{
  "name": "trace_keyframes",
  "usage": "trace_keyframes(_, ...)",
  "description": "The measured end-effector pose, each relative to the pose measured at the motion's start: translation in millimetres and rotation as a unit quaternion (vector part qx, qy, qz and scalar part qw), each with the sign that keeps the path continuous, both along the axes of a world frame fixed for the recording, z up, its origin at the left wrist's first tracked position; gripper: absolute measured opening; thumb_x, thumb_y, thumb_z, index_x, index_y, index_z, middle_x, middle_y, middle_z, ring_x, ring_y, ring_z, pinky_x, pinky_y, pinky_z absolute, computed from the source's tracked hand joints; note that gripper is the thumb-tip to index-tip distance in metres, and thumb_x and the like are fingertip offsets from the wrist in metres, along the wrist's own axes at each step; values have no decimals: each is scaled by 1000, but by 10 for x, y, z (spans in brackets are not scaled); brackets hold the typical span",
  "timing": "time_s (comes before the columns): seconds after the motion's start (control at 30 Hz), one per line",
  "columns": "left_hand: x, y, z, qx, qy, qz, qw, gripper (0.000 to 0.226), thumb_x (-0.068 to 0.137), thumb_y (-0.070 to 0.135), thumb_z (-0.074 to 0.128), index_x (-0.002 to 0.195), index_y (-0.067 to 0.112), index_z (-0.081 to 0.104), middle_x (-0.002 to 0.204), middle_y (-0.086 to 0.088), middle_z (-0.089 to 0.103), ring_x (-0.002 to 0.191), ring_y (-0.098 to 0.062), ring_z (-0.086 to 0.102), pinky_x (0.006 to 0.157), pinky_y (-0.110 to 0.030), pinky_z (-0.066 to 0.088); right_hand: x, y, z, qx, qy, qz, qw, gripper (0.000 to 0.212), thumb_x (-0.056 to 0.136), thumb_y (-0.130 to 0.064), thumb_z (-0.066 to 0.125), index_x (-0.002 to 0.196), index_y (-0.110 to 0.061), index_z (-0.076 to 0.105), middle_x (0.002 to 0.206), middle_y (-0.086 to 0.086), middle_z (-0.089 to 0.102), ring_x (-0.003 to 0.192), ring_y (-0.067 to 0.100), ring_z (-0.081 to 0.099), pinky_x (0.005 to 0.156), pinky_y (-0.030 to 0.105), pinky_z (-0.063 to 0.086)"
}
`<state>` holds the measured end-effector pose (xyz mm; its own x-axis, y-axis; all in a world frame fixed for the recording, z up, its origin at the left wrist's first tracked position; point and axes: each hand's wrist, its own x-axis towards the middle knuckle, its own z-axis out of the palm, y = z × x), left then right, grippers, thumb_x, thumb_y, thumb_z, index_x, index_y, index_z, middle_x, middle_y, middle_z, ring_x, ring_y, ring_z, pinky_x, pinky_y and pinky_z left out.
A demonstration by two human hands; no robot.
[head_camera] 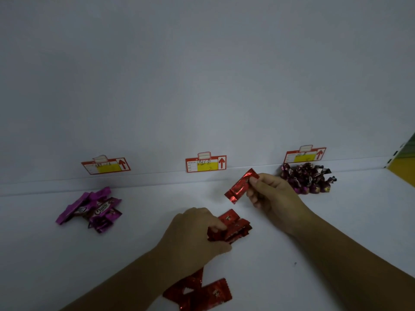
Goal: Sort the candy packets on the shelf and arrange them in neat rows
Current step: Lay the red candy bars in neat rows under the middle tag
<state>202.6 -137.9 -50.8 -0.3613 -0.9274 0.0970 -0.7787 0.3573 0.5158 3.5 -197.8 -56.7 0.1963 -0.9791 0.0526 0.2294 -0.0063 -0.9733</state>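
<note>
My right hand (272,194) pinches one red foil candy packet (240,186) and holds it tilted just above the white shelf (292,254), below the middle price tag (205,164). My left hand (193,234) grips a small stack of red packets (235,227) at the shelf's centre. More red packets (202,295) lie loose under my left forearm at the front. A heap of purple packets (92,209) sits at the left, and a pile of dark twist-wrapped candies (307,178) at the right by the back wall.
Price tags hang on the back wall at the left (106,165) and at the right (305,154). A yellow-green shelf divider (404,162) closes the far right end. Bare white shelf lies between the piles.
</note>
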Motion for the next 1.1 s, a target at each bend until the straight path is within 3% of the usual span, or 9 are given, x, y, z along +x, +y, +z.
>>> trace_keyframes(0.1, 13, -56, 14, -24, -8, -12, 1000, 23, 86, 44, 56, 99, 32, 71, 74, 21, 50, 75, 4, 46, 67, -12, 30, 1, -11, 3, 24, -33, -13, 999, 17, 76, -22, 59, 65, -8, 58, 55, 4, 57, 47, 11, 45, 44, 18, 38)
trace_keyframes(0.17, 51, -102, 39, -58, 6, 4, 998, 24, 91, 39, 51, 100, 30, 71, 80, 19, 57, 74, 6, 46, 67, -8, 31, -10, -24, 9, 40, -53, -22, 998, 16, 77, -21, 58, 67, -9, 56, 53, 4, 57, 44, 11, 44, 42, 18, 37)
trace_keyframes(0.37, 286, -368, 138, 7, 120, 85, 989, 11, 87, 20, 62, 87, 28, 69, 73, 21, 63, 68, 16, 56, 60, 0, 39, -24, -51, 32, 93, -120, -18, 988, 20, 78, -25, 56, 70, -14, 71, 67, 8, 68, 51, 11, 59, 44, 19, 48)
trace_keyframes(0.57, 468, -589, -2, -13, 110, 113, 987, 15, 89, 14, 59, 90, 21, 72, 73, 19, 63, 66, 9, 56, 61, -1, 36, 2, -76, 24, 82, -92, -16, 992, 13, 76, -19, 59, 71, -10, 68, 67, 8, 62, 56, 12, 59, 44, 19, 47)
trace_keyframes(0.67, 484, -678, -92, -42, 105, 135, 984, 17, 89, 15, 58, 98, 18, 72, 93, 9, 69, 74, 5, 54, 70, -1, 34, 21, -62, -10, 57, -30, -32, 997, 11, 68, -2, 65, 79, -4, 63, 69, 10, 62, 57, 13, 59, 46, 20, 47)
trace_keyframes(0.8, 466, -685, -208, -109, 104, 202, 968, 26, 89, 22, 58, 114, 19, 63, 115, 6, 58, 96, -5, 51, 89, -17, 37, 91, -25, 8, 38, 71, -46, 996, 20, 77, 6, 65, 93, -3, 60, 65, 12, 67, 51, 15, 59, 47, 20, 48)
trace_keyframes(0.9, 478, -633, -214, -163, 82, 142, 973, 20, 89, 21, 57, 107, 21, 66, 104, 12, 54, 96, -1, 46, 86, -8, 33, 113, -4, 37, 41, 113, -57, 991, 15, 77, 6, 66, 89, 1, 60, 63, 13, 67, 50, 15, 58, 50, 21, 49)
trace_keyframes(1.0, 488, -592, -231, -132, 17, 41, 990, 27, 93, 33, 47, 114, 27, 64, 105, 13, 52, 99, -3, 41, 92, -24, 37, 147, 27, 50, 44, 199, -74, 976, 6, 80, -4, 68, 83, -8, 68, 70, 6, 70, 60, 16, 62, 58, 23, 51)
trace_keyframes(1.1, 500, -592, -268, -113, -17, 35, 993, 36, 94, 43, 40, 125, 31, 56, 120, 14, 49, 112, -4, 37, 100, -27, 29, 206, 14, 30, 26, 324, -97, 941, 9, 80, -12, 70, 75, -19, 72, 76, -10, 72, 69, 8, 66, 66, 20, 52)
